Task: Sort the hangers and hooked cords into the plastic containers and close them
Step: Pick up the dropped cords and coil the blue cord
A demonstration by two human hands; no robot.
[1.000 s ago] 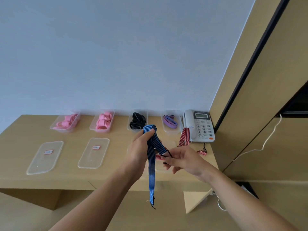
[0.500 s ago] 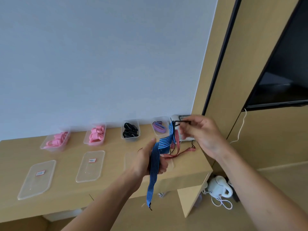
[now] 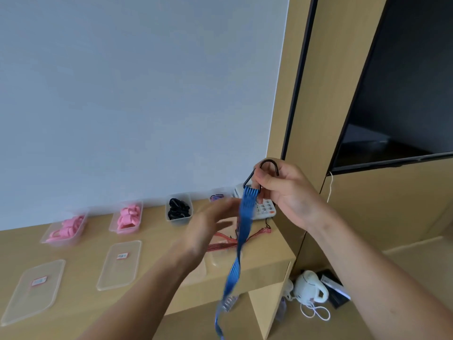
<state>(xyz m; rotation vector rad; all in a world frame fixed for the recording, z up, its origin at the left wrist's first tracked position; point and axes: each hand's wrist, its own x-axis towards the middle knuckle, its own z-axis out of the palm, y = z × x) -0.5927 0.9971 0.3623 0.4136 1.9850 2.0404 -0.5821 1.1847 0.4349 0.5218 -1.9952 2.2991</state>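
My right hand point(image 3: 286, 192) pinches the black hook at the top of a blue striped cord point(image 3: 245, 224), which hangs down past the desk edge. My left hand point(image 3: 210, 224) is blurred beside the cord with its fingers spread, holding nothing. A red striped cord point(image 3: 220, 245) lies on the desk behind the blue one. Along the wall stand open plastic containers: two with pink hangers point(image 3: 65, 229) point(image 3: 128, 218), one with black items point(image 3: 179, 208), one with a purple item point(image 3: 217, 198).
Two clear lids point(image 3: 31, 290) point(image 3: 120, 263) lie on the wooden desk point(image 3: 157, 241), and a third lid point(image 3: 218, 260) sits under the red cord. A white telephone point(image 3: 263, 209) stands at the right end. A white kettle point(image 3: 310, 289) sits on the floor. A dark screen hangs at the right.
My right hand has lifted the blue cord's hook higher. My left hand has let go of the cord and opened, and the cord now hangs straight from the hook.
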